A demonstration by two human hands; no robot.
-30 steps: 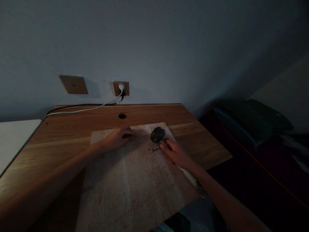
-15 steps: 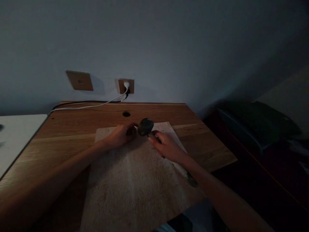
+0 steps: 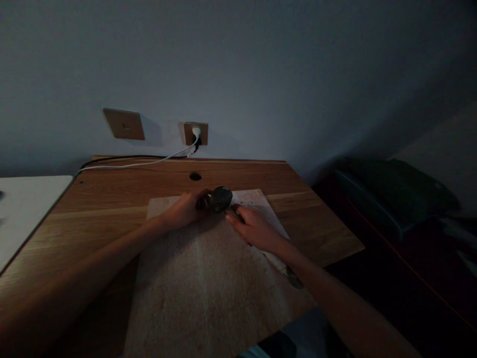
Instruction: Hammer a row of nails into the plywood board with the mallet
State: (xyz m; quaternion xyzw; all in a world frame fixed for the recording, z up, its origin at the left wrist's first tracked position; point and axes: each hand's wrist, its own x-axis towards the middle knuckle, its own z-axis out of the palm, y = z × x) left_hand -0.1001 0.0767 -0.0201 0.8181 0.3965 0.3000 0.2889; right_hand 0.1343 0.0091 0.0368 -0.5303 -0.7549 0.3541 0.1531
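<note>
My right hand (image 3: 255, 229) is closed around the handle of a hammer whose dark round head (image 3: 220, 198) sits just above a pale wooden board (image 3: 208, 278) on the desk. My left hand (image 3: 185, 209) rests on the far part of the board, its fingers pinched on something small right beside the hammer head; what it holds is too dark to make out. The hammer head and my left fingertips nearly touch.
The board lies on a brown wooden desk (image 3: 93, 209) with a cable hole (image 3: 195, 176). A white cable (image 3: 141, 162) runs to a wall socket (image 3: 196, 133). A white surface (image 3: 26, 204) stands at left, a dark bag (image 3: 395, 191) at right.
My right hand has carried the hammer head leftward from beside small metal pieces on the board to my left fingertips, and it now sits slightly lower. My left hand stayed put.
</note>
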